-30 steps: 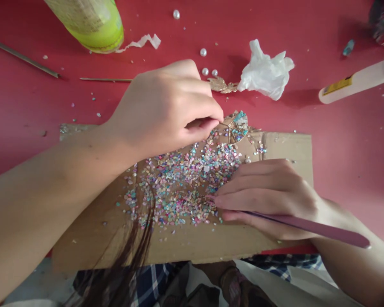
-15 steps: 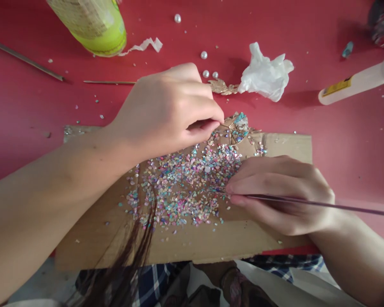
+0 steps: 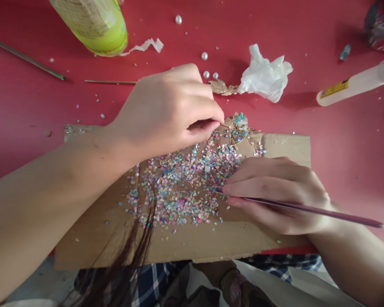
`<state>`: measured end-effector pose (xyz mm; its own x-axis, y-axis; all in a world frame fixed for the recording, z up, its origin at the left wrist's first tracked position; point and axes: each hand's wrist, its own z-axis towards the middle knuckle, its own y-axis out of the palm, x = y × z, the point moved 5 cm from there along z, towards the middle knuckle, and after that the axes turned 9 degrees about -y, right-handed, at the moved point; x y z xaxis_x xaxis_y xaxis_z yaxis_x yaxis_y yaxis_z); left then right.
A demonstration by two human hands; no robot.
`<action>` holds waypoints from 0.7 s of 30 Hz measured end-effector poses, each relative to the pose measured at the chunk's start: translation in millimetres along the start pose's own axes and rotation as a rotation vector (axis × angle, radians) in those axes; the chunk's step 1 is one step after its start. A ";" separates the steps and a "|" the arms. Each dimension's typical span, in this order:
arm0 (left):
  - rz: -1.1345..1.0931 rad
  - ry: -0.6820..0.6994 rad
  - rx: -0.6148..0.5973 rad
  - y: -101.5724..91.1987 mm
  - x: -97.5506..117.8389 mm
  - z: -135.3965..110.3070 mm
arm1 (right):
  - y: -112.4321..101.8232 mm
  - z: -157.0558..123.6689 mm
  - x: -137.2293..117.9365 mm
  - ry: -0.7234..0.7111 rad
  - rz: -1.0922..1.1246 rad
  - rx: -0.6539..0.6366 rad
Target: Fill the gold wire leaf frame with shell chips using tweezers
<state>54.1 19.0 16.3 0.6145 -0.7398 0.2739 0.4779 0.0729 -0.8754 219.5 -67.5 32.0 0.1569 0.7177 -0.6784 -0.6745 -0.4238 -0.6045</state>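
Observation:
My left hand (image 3: 169, 108) pinches a thin gold wire stem, most of it hidden by my fingers. The stem leads to a fan-shaped gold wire frame (image 3: 238, 130) partly filled with teal and white shell chips. My right hand (image 3: 275, 196) holds a slim mauve stick (image 3: 310, 210) like a pen, its tip reaching toward the edge of a heap of multicoloured crushed shell chips (image 3: 185, 183). The chips lie on a brown cardboard sheet (image 3: 269, 238), touching my right fingertips.
The red table (image 3: 35, 128) holds a green-yellow bottle (image 3: 96, 25), white tissue (image 3: 264, 72), a white glue tube (image 3: 355, 85), pearl beads (image 3: 205, 56), a gold leaf piece (image 3: 222, 87) and thin sticks (image 3: 110, 81). Loose hair (image 3: 137, 247) hangs over the cardboard.
My right hand has turned, and the mauve stick now shows as a thin line, its far end swung upward. My left hand and the gold frame have barely moved.

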 end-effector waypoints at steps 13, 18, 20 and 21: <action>0.001 -0.029 -0.020 2.4 -2.3 0.4 | -0.9 -1.7 -2.0 0.019 -0.114 -0.013; -0.015 -0.020 0.006 1.9 -1.7 0.8 | 7.7 1.7 -7.5 -0.076 -0.096 -0.168; -0.023 -0.003 0.025 0.8 -1.1 0.9 | 7.8 2.0 -7.3 -0.069 -0.124 -0.172; -0.024 0.004 0.026 0.5 -0.8 0.9 | 5.9 2.0 -6.4 -0.048 -0.135 -0.137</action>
<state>54.4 20.3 16.0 0.6001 -0.7444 0.2929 0.5087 0.0725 -0.8579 213.1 -73.5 33.6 0.2028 0.7972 -0.5687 -0.5444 -0.3909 -0.7422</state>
